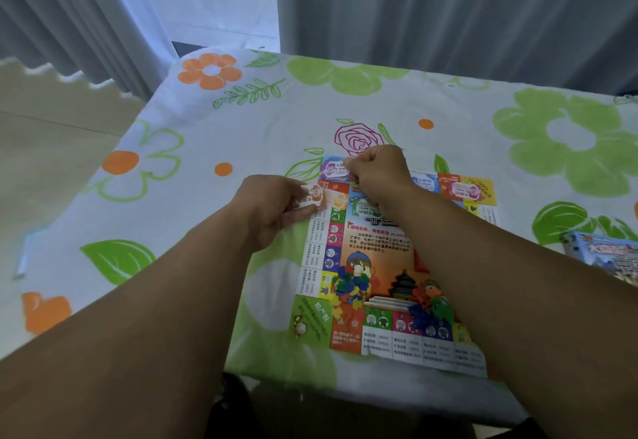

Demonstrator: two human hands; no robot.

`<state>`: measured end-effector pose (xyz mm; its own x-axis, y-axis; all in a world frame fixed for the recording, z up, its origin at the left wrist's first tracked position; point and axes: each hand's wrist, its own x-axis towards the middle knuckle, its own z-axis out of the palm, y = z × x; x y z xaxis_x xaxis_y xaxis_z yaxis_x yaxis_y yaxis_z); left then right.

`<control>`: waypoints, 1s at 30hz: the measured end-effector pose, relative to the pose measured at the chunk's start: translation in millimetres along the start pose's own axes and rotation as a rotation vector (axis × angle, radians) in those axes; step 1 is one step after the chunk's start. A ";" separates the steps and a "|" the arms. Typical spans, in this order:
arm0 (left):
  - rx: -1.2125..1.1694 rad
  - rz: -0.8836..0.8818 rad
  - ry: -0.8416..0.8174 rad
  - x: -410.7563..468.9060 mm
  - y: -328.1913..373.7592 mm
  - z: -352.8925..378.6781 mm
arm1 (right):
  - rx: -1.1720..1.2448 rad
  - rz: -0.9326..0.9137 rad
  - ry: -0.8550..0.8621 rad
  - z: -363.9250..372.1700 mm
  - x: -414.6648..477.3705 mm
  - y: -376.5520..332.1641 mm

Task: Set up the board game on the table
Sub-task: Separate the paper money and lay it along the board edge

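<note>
Left hand pinches a card, right hand a purple note; box far right.

Colourful game board lies flat, cards along far edge.

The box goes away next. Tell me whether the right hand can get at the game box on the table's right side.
Probably yes. Only bare tablecloth lies between the right hand and the game box. But that hand seems to pinch a purple note, so it must let go first.
</note>
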<state>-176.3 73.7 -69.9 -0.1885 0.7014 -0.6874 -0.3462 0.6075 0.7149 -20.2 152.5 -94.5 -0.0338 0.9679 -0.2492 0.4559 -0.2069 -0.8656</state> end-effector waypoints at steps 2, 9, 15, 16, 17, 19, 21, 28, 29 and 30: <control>0.007 0.011 -0.004 -1.0 0.3 -2.2 | -0.022 0.004 0.026 1.3 2.6 1.7; 0.044 0.040 -0.021 -3.1 0.6 4.8 | -0.088 -0.071 0.036 -7.6 -2.0 -2.8; 0.045 0.072 -0.037 -3.1 1.5 19.0 | 0.024 -0.079 -0.331 -21.6 -20.3 -10.4; 0.041 0.070 -0.038 -2.5 0.9 23.0 | 0.024 -0.081 -0.337 -24.7 -19.6 -8.6; 0.036 0.066 -0.040 -2.3 0.4 26.0 | 0.034 -0.075 -0.338 -27.2 -19.3 -7.0; 0.032 0.052 -0.048 -1.6 -0.3 32.3 | 0.064 -0.046 -0.324 -33.2 -17.4 -3.8; 0.038 0.038 -0.057 0.0 -0.9 36.9 | 0.079 -0.020 -0.306 -39.1 -16.2 -2.0; 0.096 -0.001 -0.014 7.6 -3.5 48.4 | 0.172 0.126 -0.063 -59.4 -4.8 6.7; 0.092 0.004 -0.011 8.2 -4.1 50.1 | 0.176 0.149 -0.034 -62.5 -4.0 8.0; 0.093 0.015 -0.014 8.7 -5.2 51.7 | 0.169 0.170 -0.015 -65.0 -3.8 9.6</control>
<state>-128.7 95.9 -72.9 -0.1801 0.7155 -0.6750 -0.2569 0.6282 0.7344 42.1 156.1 -73.6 0.0172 0.9152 -0.4026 0.3013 -0.3887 -0.8707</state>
